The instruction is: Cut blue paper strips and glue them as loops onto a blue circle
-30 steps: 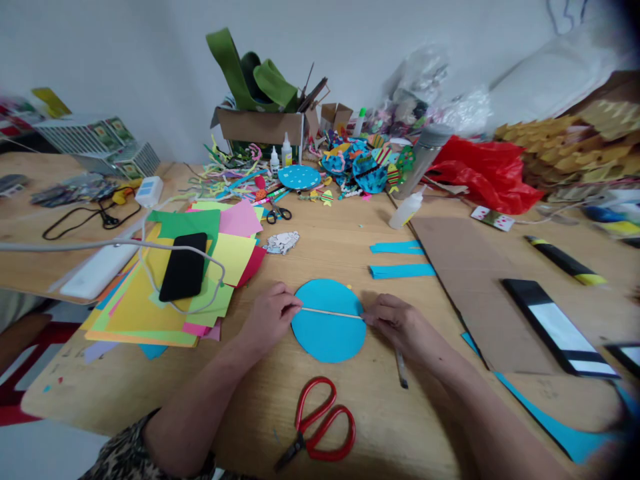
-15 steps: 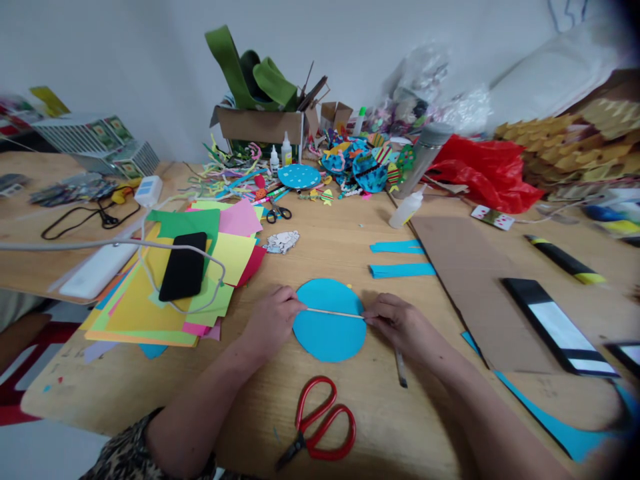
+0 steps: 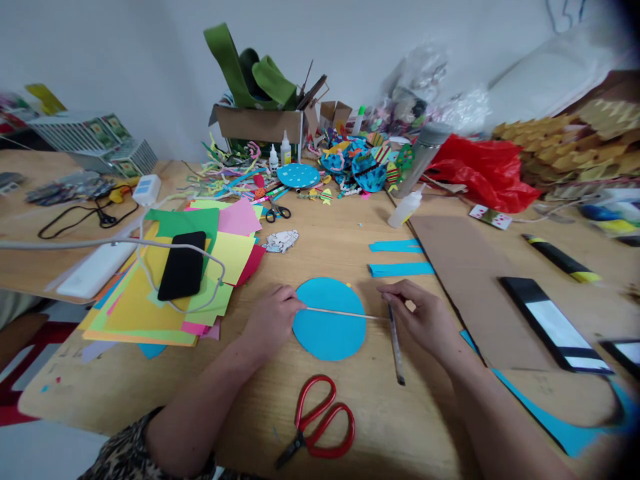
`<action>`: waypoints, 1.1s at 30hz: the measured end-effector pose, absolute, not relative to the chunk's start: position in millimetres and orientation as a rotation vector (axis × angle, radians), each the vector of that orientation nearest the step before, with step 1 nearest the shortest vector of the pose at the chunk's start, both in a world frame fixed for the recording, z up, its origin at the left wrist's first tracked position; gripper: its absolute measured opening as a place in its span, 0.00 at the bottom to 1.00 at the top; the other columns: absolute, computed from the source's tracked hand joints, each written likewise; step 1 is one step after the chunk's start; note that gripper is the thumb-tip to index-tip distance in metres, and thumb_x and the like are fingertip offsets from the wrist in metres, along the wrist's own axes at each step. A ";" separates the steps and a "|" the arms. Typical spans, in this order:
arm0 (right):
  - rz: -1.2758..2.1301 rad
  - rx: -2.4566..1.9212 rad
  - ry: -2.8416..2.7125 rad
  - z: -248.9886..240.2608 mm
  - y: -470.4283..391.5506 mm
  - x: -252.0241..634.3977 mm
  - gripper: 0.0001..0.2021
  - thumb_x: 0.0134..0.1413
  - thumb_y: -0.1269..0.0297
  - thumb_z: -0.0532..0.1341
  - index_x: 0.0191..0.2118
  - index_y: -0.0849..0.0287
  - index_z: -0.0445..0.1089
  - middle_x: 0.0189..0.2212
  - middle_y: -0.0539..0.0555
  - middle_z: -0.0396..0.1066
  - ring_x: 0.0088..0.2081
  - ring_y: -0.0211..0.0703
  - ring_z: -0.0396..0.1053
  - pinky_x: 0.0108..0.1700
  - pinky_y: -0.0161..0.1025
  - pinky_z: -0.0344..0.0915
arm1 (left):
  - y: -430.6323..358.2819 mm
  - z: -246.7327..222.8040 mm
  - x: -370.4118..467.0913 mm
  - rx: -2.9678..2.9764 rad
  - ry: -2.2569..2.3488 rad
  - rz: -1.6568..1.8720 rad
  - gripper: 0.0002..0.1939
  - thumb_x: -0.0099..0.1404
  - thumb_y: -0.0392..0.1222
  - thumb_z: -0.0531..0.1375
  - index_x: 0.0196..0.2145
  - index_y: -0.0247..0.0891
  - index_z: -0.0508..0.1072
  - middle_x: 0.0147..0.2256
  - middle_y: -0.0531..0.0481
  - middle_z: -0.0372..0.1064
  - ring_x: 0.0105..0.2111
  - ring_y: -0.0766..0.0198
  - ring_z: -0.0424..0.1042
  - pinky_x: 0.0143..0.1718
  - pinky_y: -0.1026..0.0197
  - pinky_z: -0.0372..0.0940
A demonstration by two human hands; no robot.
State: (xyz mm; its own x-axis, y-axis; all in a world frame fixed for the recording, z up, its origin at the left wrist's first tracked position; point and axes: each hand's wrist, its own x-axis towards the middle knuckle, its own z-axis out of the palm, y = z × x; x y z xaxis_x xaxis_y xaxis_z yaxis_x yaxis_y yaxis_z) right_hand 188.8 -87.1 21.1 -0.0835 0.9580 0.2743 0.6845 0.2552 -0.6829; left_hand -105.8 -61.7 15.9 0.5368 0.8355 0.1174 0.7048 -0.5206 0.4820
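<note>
At a cluttered wooden table beside a pale wall, our left hand pinched a thin pale strip over a blue paper disc. Our right hand, since moved rightward off the strip, drew thumb and finger together at a pen, grip unclear. The strip ran left to right, dipping slightly toward us.

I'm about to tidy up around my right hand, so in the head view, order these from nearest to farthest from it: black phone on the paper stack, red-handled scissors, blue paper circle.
From your right hand:
1. Blue paper circle: just left, between both hands.
2. Red-handled scissors: lower left, toward you.
3. Black phone: far left, on the paper stack.
</note>
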 end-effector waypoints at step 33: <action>0.439 -1.372 -2.098 3.9 -90.9 110.9 0.06 0.59 0.73 0.57 0.34 0.58 0.70 0.33 0.57 0.69 0.38 0.48 0.63 0.40 0.45 0.64 | -62.5 12.3 -105.8 2.362 1.256 0.506 0.13 0.64 0.28 0.54 0.37 0.38 0.78 0.36 0.48 0.70 0.40 0.60 0.68 0.41 0.59 0.64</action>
